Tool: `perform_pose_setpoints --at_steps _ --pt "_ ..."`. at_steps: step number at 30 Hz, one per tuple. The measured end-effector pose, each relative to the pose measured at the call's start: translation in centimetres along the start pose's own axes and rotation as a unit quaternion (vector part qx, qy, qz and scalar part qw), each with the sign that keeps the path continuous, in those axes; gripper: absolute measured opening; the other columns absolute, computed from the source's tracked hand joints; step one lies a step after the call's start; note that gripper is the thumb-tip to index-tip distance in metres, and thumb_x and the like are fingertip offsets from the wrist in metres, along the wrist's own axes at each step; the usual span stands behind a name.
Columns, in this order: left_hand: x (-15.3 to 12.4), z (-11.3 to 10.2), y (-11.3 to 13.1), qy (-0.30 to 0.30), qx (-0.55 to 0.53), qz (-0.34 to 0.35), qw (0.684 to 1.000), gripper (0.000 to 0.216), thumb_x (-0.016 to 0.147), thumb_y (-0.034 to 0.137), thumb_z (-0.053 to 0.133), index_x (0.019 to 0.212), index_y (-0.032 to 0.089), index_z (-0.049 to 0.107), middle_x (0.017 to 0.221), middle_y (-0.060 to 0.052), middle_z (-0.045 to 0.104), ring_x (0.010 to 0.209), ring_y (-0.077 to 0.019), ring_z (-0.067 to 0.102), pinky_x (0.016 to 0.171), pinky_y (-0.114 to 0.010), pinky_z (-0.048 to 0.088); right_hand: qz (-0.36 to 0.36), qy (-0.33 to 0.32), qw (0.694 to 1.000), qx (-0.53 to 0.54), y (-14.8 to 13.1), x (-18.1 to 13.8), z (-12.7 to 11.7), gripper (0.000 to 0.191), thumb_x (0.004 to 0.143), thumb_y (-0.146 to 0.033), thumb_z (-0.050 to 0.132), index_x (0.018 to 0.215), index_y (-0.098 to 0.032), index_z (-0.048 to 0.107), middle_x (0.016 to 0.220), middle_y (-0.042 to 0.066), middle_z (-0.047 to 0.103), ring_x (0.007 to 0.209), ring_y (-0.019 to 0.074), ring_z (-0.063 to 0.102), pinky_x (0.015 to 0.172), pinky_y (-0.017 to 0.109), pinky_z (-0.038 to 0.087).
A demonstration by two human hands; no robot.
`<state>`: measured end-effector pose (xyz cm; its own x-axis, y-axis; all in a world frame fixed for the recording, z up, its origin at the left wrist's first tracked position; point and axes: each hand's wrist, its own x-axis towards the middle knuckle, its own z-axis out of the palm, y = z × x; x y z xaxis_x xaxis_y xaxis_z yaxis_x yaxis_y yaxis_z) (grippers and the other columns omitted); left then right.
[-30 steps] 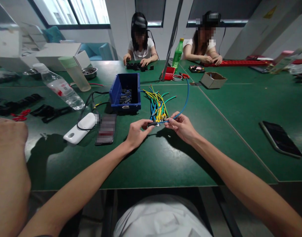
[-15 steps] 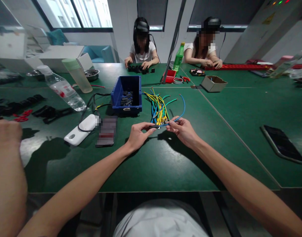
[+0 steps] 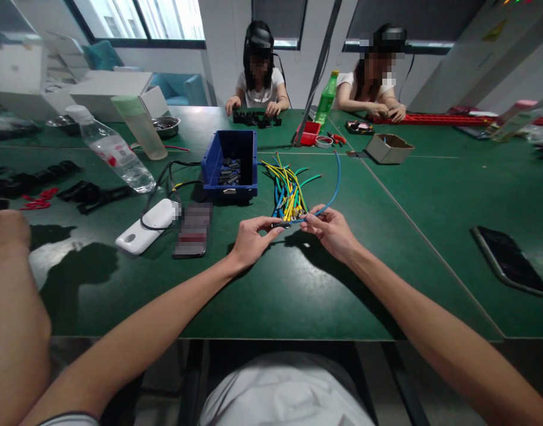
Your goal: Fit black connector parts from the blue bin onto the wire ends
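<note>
My left hand (image 3: 253, 236) pinches a short black sleeve (image 3: 280, 223) at the near end of a blue wire (image 3: 334, 188). My right hand (image 3: 331, 228) pinches the same blue wire just to the right of the sleeve, and the wire curves up and away from it. Both hands hover over the green table (image 3: 298, 284), right at the near end of a bundle of yellow, green and blue wires (image 3: 286, 189). A blue bin (image 3: 230, 165) holding small black parts stands just left of the bundle.
Left of my hands lie a dark phone (image 3: 192, 229), a white power bank (image 3: 145, 226) with a black cable, a water bottle (image 3: 115, 158) and a pale tumbler (image 3: 140, 127). Another phone (image 3: 508, 260) lies right. Two people work at the far side. Someone's arm (image 3: 13, 307) fills the near left.
The free end of the blue wire dropped and then rose again. My hands have stayed pinched on the wire and sleeve, shifting only slightly as my head moved.
</note>
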<state>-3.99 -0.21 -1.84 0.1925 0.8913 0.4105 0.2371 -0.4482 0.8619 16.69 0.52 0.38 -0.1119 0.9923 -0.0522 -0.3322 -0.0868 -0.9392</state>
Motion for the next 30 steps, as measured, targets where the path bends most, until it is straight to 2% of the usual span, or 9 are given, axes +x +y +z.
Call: perform_pose_setpoints --at_steps 7,10,22,30 --pt "-0.02 -0.06 -0.18 -0.030 -0.013 0.012 0.999 0.025 0.084 0.019 0.058 0.106 0.015 0.068 0.103 -0.009 0.071 0.092 -0.0196 0.067 0.083 -0.035 0.056 -0.001 0.011 1.000 0.010 0.38 0.26 -0.28 0.029 0.063 -0.029 0.083 0.078 -0.018 0.061 0.073 0.000 0.068 0.064 0.0108 0.067 0.063 0.020 0.057" --pt "0.02 -0.18 -0.11 -0.040 -0.024 0.016 0.999 0.026 0.084 0.016 0.055 0.107 0.016 0.067 0.103 -0.008 0.070 0.090 -0.0187 0.067 0.083 -0.034 0.056 -0.006 0.012 1.000 0.014 0.32 0.26 -0.26 0.028 0.063 -0.027 0.083 0.078 -0.018 0.060 0.073 0.000 0.068 0.064 0.0112 0.067 0.062 0.021 0.057" --pt "0.20 -0.10 -0.18 -0.051 -0.008 0.007 0.999 0.027 0.086 0.018 0.055 0.110 0.016 0.066 0.103 -0.008 0.070 0.090 -0.0189 0.067 0.081 -0.033 0.055 0.013 0.020 1.000 0.014 0.14 0.39 -0.47 0.024 0.065 -0.026 0.081 0.076 -0.018 0.062 0.073 0.001 0.069 0.065 0.0097 0.067 0.063 0.018 0.058" --pt "0.37 -0.04 0.57 -0.076 -0.056 -0.025 0.995 0.025 0.085 0.018 0.055 0.106 0.013 0.067 0.103 -0.009 0.070 0.085 -0.0172 0.068 0.082 -0.032 0.055 0.004 0.013 1.000 0.018 0.17 0.34 -0.76 0.030 0.062 -0.030 0.083 0.080 -0.019 0.060 0.080 0.001 0.071 0.068 0.0107 0.068 0.065 0.021 0.057"
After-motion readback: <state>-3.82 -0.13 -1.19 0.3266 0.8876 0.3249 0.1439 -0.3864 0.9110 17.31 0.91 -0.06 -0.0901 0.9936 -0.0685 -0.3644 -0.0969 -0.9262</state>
